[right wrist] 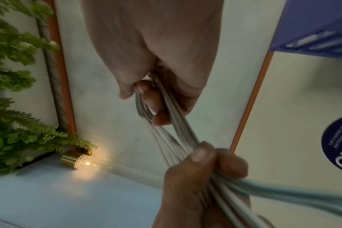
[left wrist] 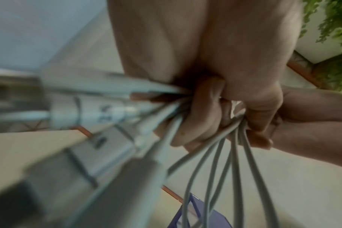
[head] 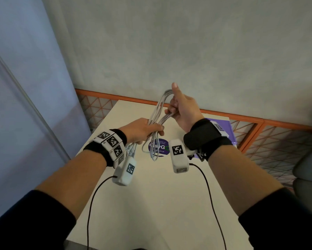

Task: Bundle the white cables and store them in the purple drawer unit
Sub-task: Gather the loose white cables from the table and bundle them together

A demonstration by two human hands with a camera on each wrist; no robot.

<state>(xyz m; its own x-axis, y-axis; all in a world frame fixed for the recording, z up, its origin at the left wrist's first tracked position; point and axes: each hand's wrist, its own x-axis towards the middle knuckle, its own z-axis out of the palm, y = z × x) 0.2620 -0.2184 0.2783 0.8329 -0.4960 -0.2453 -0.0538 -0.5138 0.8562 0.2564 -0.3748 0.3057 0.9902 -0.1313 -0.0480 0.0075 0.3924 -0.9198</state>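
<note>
At centre left of the head view, the left hand (head: 142, 129) is clenching round the white cables (head: 158, 112), gathered into one bundle of roughly six strands, though blur is making an exact count doubtful. The bundle's long axis is running diagonally, from loops dangling at lower centre up to a bend at upper centre, held above the white table (head: 151, 204). A single round purple sticker (head: 159, 147) is lying beneath, its lettering reading partly "Cl". To the right, the right hand (head: 182, 110) is grasping the upper bend, forefinger pointing upward. One purple drawer unit (head: 229, 129) is sitting at the table's right edge.
</note>
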